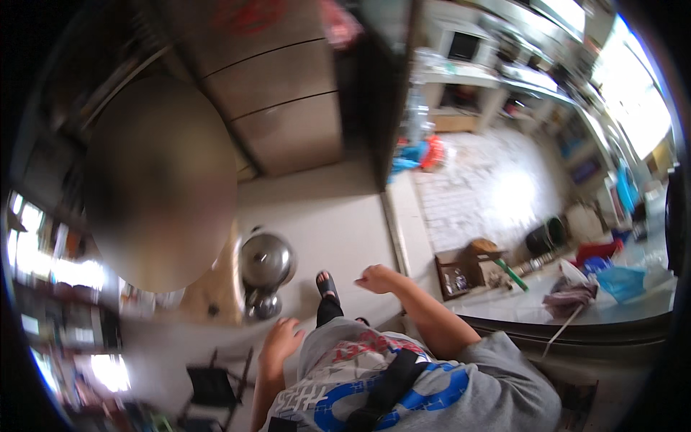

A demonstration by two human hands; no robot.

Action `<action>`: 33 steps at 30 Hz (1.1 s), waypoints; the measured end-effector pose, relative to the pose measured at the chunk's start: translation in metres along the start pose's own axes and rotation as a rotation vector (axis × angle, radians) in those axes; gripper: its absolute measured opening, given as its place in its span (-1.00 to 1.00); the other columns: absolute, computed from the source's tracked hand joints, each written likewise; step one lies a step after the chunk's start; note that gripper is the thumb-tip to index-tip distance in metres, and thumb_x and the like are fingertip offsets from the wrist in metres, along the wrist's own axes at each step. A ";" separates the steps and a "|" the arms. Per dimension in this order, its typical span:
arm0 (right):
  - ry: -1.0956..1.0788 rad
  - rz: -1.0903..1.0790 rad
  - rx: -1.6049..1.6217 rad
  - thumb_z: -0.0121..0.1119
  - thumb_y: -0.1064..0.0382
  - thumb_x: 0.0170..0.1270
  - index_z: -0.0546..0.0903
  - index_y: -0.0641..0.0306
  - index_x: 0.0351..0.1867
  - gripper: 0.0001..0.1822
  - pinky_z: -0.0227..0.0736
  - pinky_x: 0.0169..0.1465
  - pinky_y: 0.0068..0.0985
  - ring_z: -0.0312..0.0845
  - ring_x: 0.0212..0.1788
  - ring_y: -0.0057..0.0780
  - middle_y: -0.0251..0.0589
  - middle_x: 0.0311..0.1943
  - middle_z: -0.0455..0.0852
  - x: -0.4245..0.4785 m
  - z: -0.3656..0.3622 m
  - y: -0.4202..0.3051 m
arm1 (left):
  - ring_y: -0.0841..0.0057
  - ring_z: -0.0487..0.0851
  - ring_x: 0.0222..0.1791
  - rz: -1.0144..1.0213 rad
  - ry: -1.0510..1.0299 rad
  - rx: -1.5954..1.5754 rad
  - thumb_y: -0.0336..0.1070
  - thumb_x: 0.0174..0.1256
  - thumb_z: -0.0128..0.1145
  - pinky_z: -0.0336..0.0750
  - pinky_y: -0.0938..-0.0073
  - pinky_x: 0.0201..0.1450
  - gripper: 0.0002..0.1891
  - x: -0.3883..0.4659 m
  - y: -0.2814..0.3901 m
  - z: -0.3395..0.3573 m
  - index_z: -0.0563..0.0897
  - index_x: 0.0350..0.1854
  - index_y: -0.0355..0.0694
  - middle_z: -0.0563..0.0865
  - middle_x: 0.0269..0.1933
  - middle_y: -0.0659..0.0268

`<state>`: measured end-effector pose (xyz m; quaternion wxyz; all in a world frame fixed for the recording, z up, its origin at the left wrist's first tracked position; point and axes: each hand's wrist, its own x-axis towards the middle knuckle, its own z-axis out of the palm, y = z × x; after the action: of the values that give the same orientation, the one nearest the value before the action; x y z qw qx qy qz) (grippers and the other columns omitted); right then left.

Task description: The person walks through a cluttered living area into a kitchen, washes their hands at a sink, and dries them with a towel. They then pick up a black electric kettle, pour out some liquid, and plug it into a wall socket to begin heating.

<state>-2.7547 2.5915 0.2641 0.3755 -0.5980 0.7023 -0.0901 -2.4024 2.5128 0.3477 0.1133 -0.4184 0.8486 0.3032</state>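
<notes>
My left hand (282, 339) hangs beside my body, its fingers apart and nothing in it. In front of my torso, my right hand (376, 278) is held over the floor with loosely curled fingers; no object shows in it. A large shiny metal pot with a lid (265, 260) stands on the floor beyond my left hand, and a smaller metal pot (266, 305) is close beside it. One foot in a dark sandal (327, 286) shows between my hands.
A wooden table (224, 291) lies at the left, partly behind a blurred oval. A black folding chair (214, 385) stands lower left. At the right, a doorway sill (413, 227) leads to a kitchen floor (480, 200). A white counter (518, 308) near my right arm holds cloths and a blue plastic bag (621, 282).
</notes>
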 end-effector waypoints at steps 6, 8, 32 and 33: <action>0.225 0.319 0.220 0.06 -0.14 0.44 0.72 0.28 -0.28 -0.52 0.57 -0.07 -0.07 0.68 -0.18 0.17 0.10 -0.27 0.77 -0.008 -0.076 0.139 | 0.07 0.62 0.22 0.045 -0.274 0.227 0.03 0.28 0.28 0.50 0.11 0.30 -0.52 0.214 0.052 -0.036 0.70 0.12 -0.19 0.70 0.12 -0.01; 0.235 0.438 0.122 0.05 -0.09 0.43 0.71 0.36 -0.27 -0.51 0.58 -0.04 -0.05 0.69 -0.15 0.18 0.17 -0.26 0.76 -0.039 -0.101 0.201 | 0.06 0.62 0.22 0.114 -0.386 0.409 0.03 0.30 0.27 0.51 0.08 0.30 -0.53 0.301 0.108 -0.056 0.70 0.14 -0.16 0.68 0.18 0.01; 0.697 0.997 0.645 0.17 -0.10 0.38 0.74 0.27 -0.11 -0.56 0.60 0.03 -0.18 0.74 -0.08 0.02 0.06 -0.19 0.82 -0.238 -0.414 0.668 | 0.02 0.67 0.16 0.768 -0.559 0.470 -0.02 0.28 0.27 0.54 0.13 0.24 -0.54 0.778 0.791 0.047 0.73 0.05 -0.29 0.75 0.07 -0.06; 0.769 1.005 0.663 0.17 -0.09 0.39 0.74 0.27 -0.12 -0.57 0.61 0.01 -0.21 0.75 -0.12 -0.03 0.03 -0.21 0.83 -0.244 -0.435 0.695 | 0.03 0.67 0.15 0.727 -0.533 0.548 -0.01 0.27 0.27 0.55 0.12 0.23 -0.54 0.797 0.816 0.051 0.74 0.05 -0.28 0.76 0.05 -0.06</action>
<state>-3.5666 2.8596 0.2719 0.2596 0.0179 0.9112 -0.3193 -3.5389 2.4129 0.2947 0.3181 0.0397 0.9288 0.1858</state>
